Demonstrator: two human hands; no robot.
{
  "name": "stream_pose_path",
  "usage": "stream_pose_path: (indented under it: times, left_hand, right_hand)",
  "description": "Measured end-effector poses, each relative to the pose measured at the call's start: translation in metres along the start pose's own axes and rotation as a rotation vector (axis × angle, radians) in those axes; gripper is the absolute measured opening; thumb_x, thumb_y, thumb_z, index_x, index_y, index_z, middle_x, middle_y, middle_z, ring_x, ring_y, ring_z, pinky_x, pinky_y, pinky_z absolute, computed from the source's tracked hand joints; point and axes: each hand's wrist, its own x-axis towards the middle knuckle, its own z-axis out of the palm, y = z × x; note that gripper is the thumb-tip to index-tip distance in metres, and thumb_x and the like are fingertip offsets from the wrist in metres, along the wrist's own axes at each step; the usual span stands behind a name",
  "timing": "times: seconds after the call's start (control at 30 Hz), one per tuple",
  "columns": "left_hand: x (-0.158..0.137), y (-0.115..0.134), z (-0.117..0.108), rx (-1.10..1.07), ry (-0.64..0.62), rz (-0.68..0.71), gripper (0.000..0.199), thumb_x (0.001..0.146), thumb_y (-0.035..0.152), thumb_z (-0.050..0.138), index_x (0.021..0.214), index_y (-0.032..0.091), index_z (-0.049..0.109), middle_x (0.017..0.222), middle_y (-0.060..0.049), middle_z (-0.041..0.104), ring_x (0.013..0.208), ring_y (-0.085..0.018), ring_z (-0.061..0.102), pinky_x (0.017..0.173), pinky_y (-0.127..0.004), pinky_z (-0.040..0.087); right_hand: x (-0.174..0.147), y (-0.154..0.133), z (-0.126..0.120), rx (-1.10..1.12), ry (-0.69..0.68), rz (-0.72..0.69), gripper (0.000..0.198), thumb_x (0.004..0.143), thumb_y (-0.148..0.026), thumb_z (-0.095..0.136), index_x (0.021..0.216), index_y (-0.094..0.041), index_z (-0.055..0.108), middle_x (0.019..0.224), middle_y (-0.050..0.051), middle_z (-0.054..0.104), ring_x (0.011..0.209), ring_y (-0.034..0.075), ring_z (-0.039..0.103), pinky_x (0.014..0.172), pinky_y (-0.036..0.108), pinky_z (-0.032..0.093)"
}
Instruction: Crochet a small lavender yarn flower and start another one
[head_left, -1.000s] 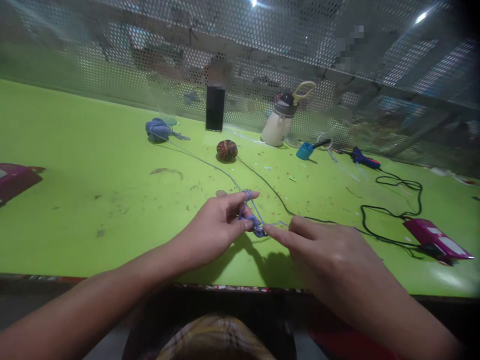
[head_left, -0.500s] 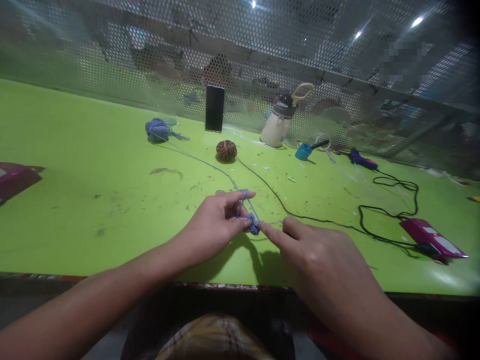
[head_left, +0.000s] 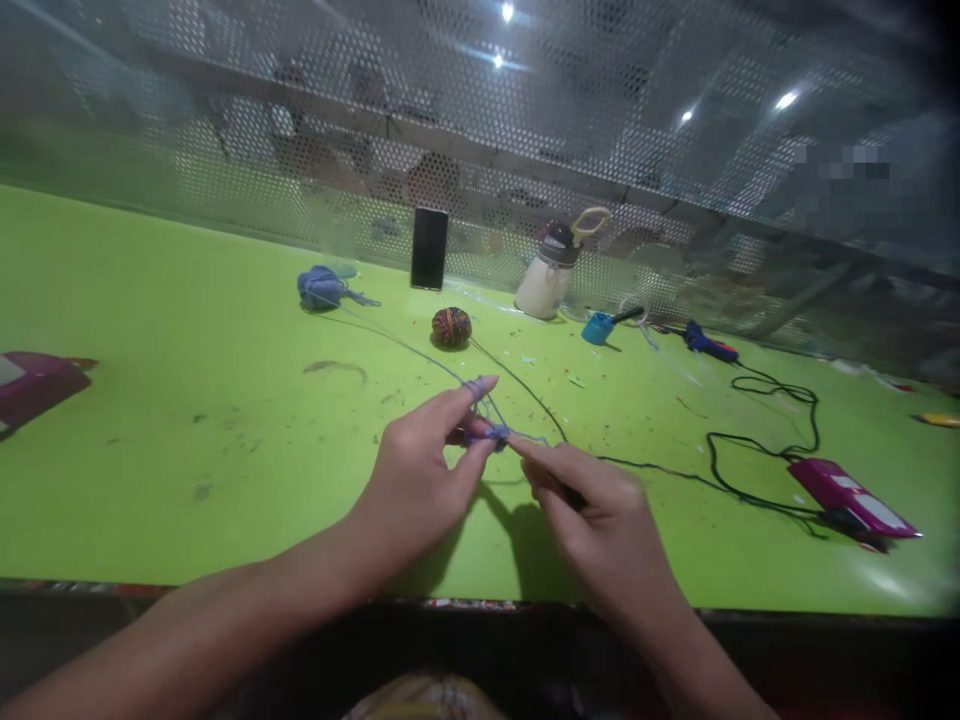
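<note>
My left hand (head_left: 420, 455) pinches a small piece of blue-purple crochet (head_left: 495, 434) between thumb and fingers. Blue-purple yarn is wrapped around its raised index finger and runs back to a yarn ball (head_left: 319, 288) at the far left. My right hand (head_left: 600, 500) is closed, its index fingertip touching the right side of the crochet piece. Inside its grip shows part of a dark handle, apparently a crochet hook, mostly hidden by the fingers. A short yarn tail sticks out to the right of the piece.
On the green table (head_left: 247, 480) are a multicoloured yarn ball (head_left: 451, 328), a phone (head_left: 429, 249), a bottle (head_left: 546, 275), a blue pot (head_left: 598, 328), a corded glue gun (head_left: 711, 343), and magenta packets (head_left: 855, 497) right and left (head_left: 41, 388). A perforated metal panel (head_left: 480, 150) stands behind.
The view has tilted up slightly. My right hand has turned, showing its thumb side and the dark handle, and stays against the crochet piece. My left hand keeps its pinch.
</note>
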Motion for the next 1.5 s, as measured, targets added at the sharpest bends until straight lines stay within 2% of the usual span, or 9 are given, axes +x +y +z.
stream_pose_path:
  times: [0.1, 0.23, 0.37, 0.47, 0.57, 0.67, 1.0, 1.23, 1.5]
  left_hand:
    - [-0.005, -0.001, 0.002, 0.132, 0.065, 0.233, 0.046, 0.085, 0.008, 0.057, 0.131, 0.008, 0.052, 0.089, -0.008, 0.068, 0.085, -0.016, 0.065, 0.084, -0.03, 0.054]
    - [-0.012, 0.0, 0.003, 0.206, 0.132, 0.336, 0.061, 0.083, 0.003, 0.059, 0.14, 0.019, 0.044, 0.096, -0.004, 0.068, 0.09, -0.014, 0.065, 0.088, -0.027, 0.053]
    - [-0.013, 0.001, 0.005, -0.014, 0.133, 0.253, 0.064, 0.082, 0.003, 0.061, 0.141, 0.024, 0.043, 0.098, -0.002, 0.067, 0.096, -0.015, 0.066, 0.096, -0.031, 0.052]
    - [-0.009, 0.004, 0.003, -0.274, 0.103, 0.04, 0.057, 0.082, 0.01, 0.065, 0.136, 0.016, 0.048, 0.091, -0.002, 0.069, 0.097, -0.016, 0.067, 0.098, -0.034, 0.052]
    - [-0.001, 0.01, -0.002, -0.473, 0.047, -0.23, 0.062, 0.078, 0.014, 0.07, 0.136, 0.011, 0.047, 0.082, 0.0, 0.069, 0.095, -0.015, 0.068, 0.096, -0.031, 0.053]
    - [0.005, 0.017, -0.005, -0.534, -0.011, -0.368, 0.07, 0.075, 0.015, 0.072, 0.138, 0.011, 0.044, 0.082, 0.001, 0.069, 0.086, -0.014, 0.068, 0.089, -0.029, 0.055]
    - [0.0, 0.016, -0.003, -0.453, 0.0, -0.299, 0.067, 0.076, 0.017, 0.069, 0.139, 0.015, 0.046, 0.083, 0.0, 0.069, 0.087, -0.016, 0.067, 0.084, -0.028, 0.055]
    - [0.003, 0.019, -0.005, -0.593, -0.025, -0.41, 0.076, 0.074, 0.016, 0.072, 0.143, 0.015, 0.039, 0.081, 0.001, 0.067, 0.085, -0.014, 0.066, 0.085, -0.028, 0.055]
    - [0.001, 0.019, 0.0, -0.568, 0.045, -0.33, 0.08, 0.076, 0.016, 0.071, 0.145, 0.007, 0.032, 0.078, 0.0, 0.066, 0.092, -0.015, 0.064, 0.094, -0.029, 0.05]
  right_hand:
    - [0.0, 0.001, 0.01, 0.345, 0.098, 0.177, 0.024, 0.083, -0.018, 0.06, 0.101, -0.022, 0.076, 0.073, 0.004, 0.071, 0.058, 0.015, 0.058, 0.052, 0.028, 0.047]
    - [-0.004, -0.004, 0.021, 0.711, 0.125, 0.38, 0.022, 0.08, -0.025, 0.069, 0.1, -0.022, 0.076, 0.06, -0.001, 0.062, 0.044, 0.009, 0.047, 0.042, 0.022, 0.039]
    - [-0.008, -0.01, 0.028, 0.883, 0.162, 0.407, 0.019, 0.081, -0.027, 0.07, 0.099, -0.022, 0.074, 0.064, -0.001, 0.063, 0.045, 0.008, 0.049, 0.044, 0.022, 0.041]
    - [-0.009, -0.013, 0.031, 0.935, 0.204, 0.386, 0.016, 0.081, -0.026, 0.07, 0.096, -0.021, 0.073, 0.065, -0.001, 0.064, 0.045, 0.008, 0.05, 0.044, 0.022, 0.043]
    - [-0.008, -0.013, 0.033, 0.91, 0.24, 0.358, 0.013, 0.082, -0.023, 0.069, 0.094, -0.02, 0.072, 0.065, -0.001, 0.064, 0.045, 0.008, 0.051, 0.043, 0.021, 0.043]
    - [-0.008, -0.01, 0.033, 0.776, 0.279, 0.284, 0.011, 0.082, -0.02, 0.067, 0.092, -0.021, 0.072, 0.065, -0.001, 0.064, 0.045, 0.008, 0.052, 0.041, 0.021, 0.044]
    - [-0.007, 0.002, 0.022, 0.199, 0.378, -0.212, 0.028, 0.082, -0.001, 0.062, 0.102, -0.019, 0.07, 0.079, 0.002, 0.071, 0.075, 0.015, 0.068, 0.065, 0.026, 0.054]
    - [-0.006, -0.003, 0.026, 0.231, 0.434, -0.177, 0.028, 0.082, -0.002, 0.062, 0.103, -0.021, 0.068, 0.086, 0.0, 0.073, 0.07, 0.011, 0.066, 0.065, 0.023, 0.055]
    - [-0.006, -0.007, 0.026, 0.189, 0.443, -0.173, 0.026, 0.082, -0.001, 0.061, 0.101, -0.017, 0.069, 0.087, 0.002, 0.073, 0.08, 0.012, 0.068, 0.072, 0.021, 0.055]
